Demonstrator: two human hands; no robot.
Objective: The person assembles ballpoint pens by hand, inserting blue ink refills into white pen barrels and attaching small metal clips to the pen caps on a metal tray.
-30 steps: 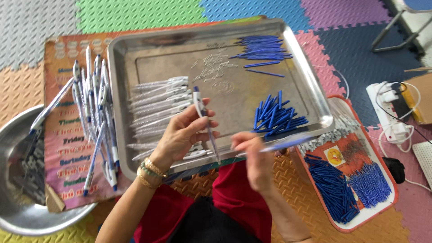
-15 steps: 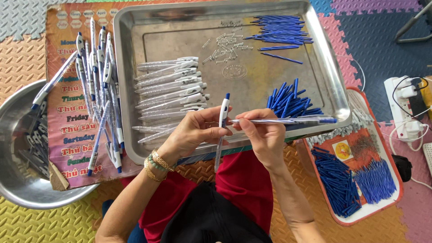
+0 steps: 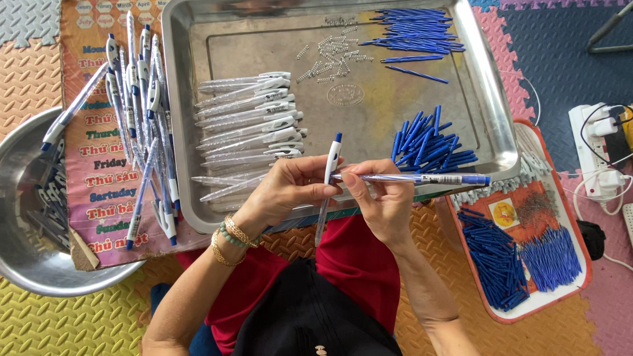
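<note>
Steel tray (image 3: 501,125) front edge: left hand (image 3: 290,188) grips pen (image 3: 328,188), right hand (image 3: 382,198) pinches refill (image 3: 422,178).

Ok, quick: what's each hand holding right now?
Left hand: closed on a white pen barrel.
Right hand: closed on a clear pen tube.

Tray (image 3: 198,118): dull scuffed metal. Pen barrels (image 3: 247,125): clear glossy plastic. Floor mat (image 3: 66,323): textured foam.

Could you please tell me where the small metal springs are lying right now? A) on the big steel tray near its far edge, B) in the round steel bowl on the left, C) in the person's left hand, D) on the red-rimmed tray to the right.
A: the springs lie scattered on the steel tray, near its far edge, beside the blue refills.
</note>
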